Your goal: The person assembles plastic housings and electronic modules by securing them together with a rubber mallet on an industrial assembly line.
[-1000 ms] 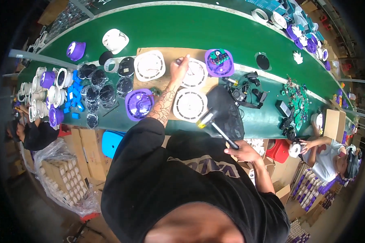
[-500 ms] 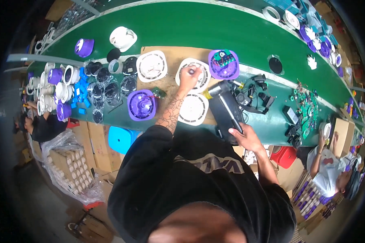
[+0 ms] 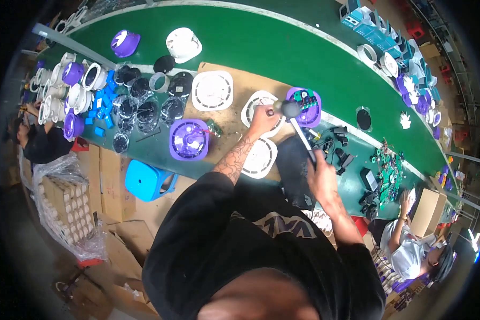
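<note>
A rubber mallet (image 3: 302, 134) with a dark rounded head and a light shaft is in my right hand (image 3: 324, 182), fingers wrapped round its black grip. Its head is raised beside my left hand (image 3: 262, 121). The left fingers are pinched over a rounded-square white plastic housing (image 3: 249, 111); a small dark end shows between them, too little to name. Closer to me lies a second white slotted housing (image 3: 260, 159). Partly behind the mallet head sits a purple housing (image 3: 310, 116) with a green circuit board (image 3: 304, 98).
Cardboard (image 3: 233, 136) lies beneath the housings. Another white housing (image 3: 212, 90) and a purple one (image 3: 189, 140) sit left. Beyond are bagged black discs (image 3: 146, 114) and blue blocks (image 3: 104, 101). Black adapters (image 3: 344, 160) and circuit boards (image 3: 392, 173) lie right. A co-worker (image 3: 405, 250) is at the right.
My right hand has lifted the mallet head from the dark surface up beside my left hand. The left hand still pinches at the same white housing. The whole view has turned slightly.
</note>
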### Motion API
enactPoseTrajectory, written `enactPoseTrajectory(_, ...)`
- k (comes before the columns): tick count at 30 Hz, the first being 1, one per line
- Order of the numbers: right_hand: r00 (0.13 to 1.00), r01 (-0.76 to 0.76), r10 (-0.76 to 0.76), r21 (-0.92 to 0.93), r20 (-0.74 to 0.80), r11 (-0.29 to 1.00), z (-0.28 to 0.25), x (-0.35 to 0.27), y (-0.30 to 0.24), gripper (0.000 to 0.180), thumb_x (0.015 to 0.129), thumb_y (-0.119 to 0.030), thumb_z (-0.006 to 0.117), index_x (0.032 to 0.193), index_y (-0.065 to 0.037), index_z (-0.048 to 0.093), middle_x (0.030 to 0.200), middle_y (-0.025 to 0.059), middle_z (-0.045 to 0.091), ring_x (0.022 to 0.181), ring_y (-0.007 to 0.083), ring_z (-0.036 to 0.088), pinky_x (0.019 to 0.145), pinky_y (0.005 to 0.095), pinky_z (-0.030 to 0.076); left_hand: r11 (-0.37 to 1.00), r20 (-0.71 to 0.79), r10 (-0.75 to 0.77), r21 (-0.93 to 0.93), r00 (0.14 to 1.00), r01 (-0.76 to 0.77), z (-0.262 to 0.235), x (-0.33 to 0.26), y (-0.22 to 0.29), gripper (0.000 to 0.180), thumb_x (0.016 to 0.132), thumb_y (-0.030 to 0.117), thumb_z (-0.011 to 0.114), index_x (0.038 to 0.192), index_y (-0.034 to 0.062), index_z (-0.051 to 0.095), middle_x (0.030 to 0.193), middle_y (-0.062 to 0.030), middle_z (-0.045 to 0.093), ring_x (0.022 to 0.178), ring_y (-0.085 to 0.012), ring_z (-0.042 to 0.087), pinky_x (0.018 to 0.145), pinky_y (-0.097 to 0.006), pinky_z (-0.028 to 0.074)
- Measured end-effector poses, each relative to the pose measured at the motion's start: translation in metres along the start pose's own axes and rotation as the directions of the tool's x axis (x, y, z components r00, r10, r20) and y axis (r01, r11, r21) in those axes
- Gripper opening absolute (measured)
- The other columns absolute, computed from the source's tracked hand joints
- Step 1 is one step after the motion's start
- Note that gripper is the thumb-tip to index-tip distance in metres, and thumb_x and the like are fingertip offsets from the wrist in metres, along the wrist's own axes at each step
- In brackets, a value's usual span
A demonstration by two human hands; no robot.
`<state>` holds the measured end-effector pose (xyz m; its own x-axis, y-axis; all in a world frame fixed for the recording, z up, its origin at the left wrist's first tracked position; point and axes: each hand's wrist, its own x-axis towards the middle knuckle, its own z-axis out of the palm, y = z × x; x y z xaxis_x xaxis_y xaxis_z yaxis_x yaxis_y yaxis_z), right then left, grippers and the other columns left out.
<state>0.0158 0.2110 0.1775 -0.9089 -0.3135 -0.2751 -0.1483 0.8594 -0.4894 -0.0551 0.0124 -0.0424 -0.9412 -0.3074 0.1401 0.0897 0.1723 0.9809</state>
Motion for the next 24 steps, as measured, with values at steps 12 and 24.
enactPoseTrajectory(12,0.994,-0.112,0.112,0.015,0.0,0.994,0.026,-0.001,0.004,0.029,0.084,-0.003,0.052,0.113,-0.001,0.05,0.071,0.0309,0.06,0.071,0.0465,0.062,0.059,0.0523,0.05,0.997,0.132,-0.051,0.057,0.99,0.044,-0.002,-0.004,0.021,0.006,0.074,0.006,0.066,0.071,0.0018,0.063,0.056,-0.0063,0.052,0.052,-0.0135,0.047,0.048,-0.032,0.038)
enactPoseTrajectory(24,0.938,-0.19,0.183,0.006,-0.295,0.982,0.059,-0.075,0.091,0.027,0.086,-0.028,0.066,0.094,-0.002,0.063,0.079,0.0208,0.064,0.073,0.0397,0.064,0.066,0.0455,0.05,0.871,-0.198,-0.361,-0.422,0.911,0.253,-0.065,0.008,0.076,0.034,0.088,0.025,0.068,0.061,0.0122,0.052,0.057,0.0059,0.049,0.05,-0.005,0.04,0.047,-0.024,0.03)
